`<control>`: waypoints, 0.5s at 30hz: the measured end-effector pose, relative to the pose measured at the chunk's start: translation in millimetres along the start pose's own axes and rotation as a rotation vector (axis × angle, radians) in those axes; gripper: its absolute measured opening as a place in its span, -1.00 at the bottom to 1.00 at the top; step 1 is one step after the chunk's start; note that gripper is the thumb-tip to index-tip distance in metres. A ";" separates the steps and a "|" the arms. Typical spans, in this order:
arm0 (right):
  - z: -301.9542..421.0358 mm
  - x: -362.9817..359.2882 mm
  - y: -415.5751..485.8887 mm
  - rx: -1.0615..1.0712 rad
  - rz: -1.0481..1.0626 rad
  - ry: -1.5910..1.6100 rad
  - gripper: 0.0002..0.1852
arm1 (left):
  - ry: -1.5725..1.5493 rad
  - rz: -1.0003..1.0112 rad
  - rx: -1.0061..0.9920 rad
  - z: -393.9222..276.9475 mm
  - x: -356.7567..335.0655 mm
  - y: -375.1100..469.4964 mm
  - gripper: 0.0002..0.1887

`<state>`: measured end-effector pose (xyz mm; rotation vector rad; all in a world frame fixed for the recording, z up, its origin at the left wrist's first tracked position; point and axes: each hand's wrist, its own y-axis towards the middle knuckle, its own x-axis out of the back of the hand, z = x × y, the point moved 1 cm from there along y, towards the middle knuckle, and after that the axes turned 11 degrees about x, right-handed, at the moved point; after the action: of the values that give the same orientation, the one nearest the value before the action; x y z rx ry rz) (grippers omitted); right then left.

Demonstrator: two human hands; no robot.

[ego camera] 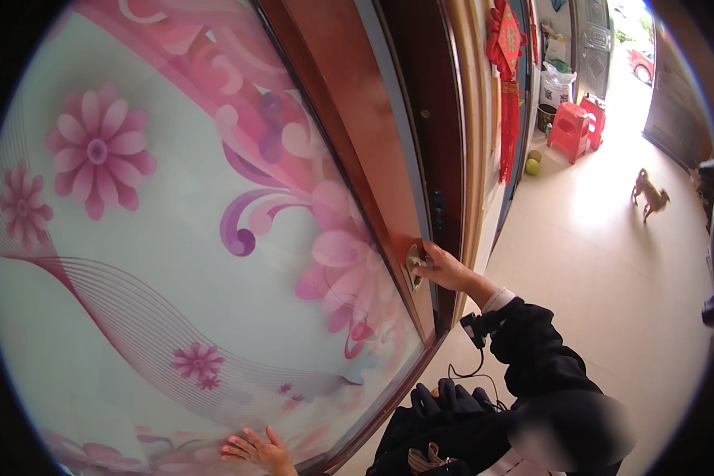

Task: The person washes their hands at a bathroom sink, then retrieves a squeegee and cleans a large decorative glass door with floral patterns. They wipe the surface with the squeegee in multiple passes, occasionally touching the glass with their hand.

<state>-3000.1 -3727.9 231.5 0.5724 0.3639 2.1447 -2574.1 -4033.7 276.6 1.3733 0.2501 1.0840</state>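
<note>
A large door panel of frosted glass (172, 285), printed with pink flowers and purple scrolls, stands before me in a reddish-brown frame (357, 101). My right hand (449, 269) grips the frame's upright at its edge, with the thumb at a metal recessed pull (414, 268); the other fingers are partly hidden. Low on the printed glass, my left hand (260, 450) is spread with fingers apart and holds nothing. Whether its palm touches the glass cannot be told. A dark sleeve covers my right arm, and a small black device (473, 331) with a cable hangs near that wrist.
A dark door jamb (431, 137) adjoins the panel's edge. Red tasselled hanging (506, 53) decorates the wall. On the pale tiled floor (577, 262) stand red plastic stools (571, 131), yellow-green round objects (533, 163) and a small dog (650, 195). An outer doorway (628, 95) opens onto daylight.
</note>
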 end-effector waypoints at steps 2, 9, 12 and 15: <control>-6.1 4.7 2.0 -0.052 -0.024 -0.012 -0.44 | -0.014 -0.013 0.005 -11.8 -0.5 4.4 -0.36; -8.8 -12.7 -4.2 -0.107 -0.621 -0.158 -0.46 | -0.125 0.112 0.060 -43.8 12.4 12.6 -0.36; -1.4 -13.5 -7.3 -0.309 -0.749 -0.391 -0.68 | -0.172 0.147 0.062 -52.6 18.9 16.4 -0.35; 3.8 -11.0 -9.4 -0.361 -0.820 -0.391 -0.63 | -0.172 0.156 0.046 -57.1 21.0 19.6 -0.32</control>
<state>-2986.1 -3731.1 227.6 0.4996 -0.0238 1.2321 -2612.6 -3984.1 288.1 1.5377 0.0421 1.0854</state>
